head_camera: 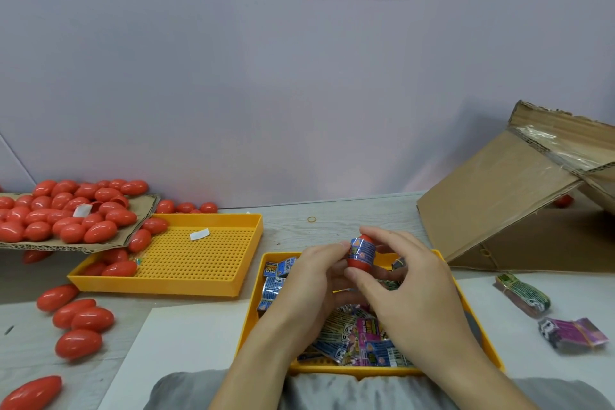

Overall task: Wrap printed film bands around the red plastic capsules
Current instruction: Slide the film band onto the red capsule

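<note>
Red plastic shows between our fingers: our left hand (pixel 307 271) and right hand (pixel 407 280) pinch one capsule (pixel 361 251) above the yellow tray (pixel 482 336) of loose bands (pixel 352 329); its long axis stands near upright, a blue printed band (pixel 362 249) around its middle.

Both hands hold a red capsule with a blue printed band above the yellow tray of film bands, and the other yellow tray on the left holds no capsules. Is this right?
Not quite. The head view shows the left yellow tray holds several red capsules at its left end. The rest stands.
</note>
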The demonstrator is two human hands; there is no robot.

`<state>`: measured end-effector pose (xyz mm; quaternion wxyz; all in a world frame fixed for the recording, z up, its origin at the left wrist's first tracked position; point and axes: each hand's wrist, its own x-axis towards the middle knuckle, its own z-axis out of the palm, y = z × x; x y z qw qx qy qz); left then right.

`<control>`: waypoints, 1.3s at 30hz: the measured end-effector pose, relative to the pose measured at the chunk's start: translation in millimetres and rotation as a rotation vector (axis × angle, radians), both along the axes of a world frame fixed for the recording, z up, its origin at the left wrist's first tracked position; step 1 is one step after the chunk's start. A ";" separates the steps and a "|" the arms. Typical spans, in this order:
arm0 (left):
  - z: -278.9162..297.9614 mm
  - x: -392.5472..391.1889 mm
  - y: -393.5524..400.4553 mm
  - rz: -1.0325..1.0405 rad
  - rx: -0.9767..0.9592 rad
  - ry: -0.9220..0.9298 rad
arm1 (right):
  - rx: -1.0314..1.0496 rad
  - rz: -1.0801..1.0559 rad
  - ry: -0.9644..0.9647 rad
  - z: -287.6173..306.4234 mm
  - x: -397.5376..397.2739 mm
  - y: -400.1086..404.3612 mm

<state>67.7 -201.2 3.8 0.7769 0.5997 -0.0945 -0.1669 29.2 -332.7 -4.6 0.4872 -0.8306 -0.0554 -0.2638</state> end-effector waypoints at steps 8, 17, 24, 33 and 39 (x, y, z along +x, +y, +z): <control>0.7 0.9 0.5 0.034 0.048 -0.046 | -0.041 -0.002 0.034 2.9 -1.9 1.0; 3.3 -1.4 4.1 -0.120 -0.124 0.127 | 0.021 0.044 -0.003 4.2 -2.7 3.1; 1.9 -0.3 3.9 -0.091 -0.102 0.133 | 0.013 0.035 0.003 2.0 -2.1 2.3; 0.8 3.2 2.4 0.091 -0.121 0.097 | 0.001 -0.013 0.027 -0.8 1.0 1.1; 2.1 1.8 3.7 0.093 -0.171 0.103 | 0.010 0.006 0.039 -2.5 1.6 0.7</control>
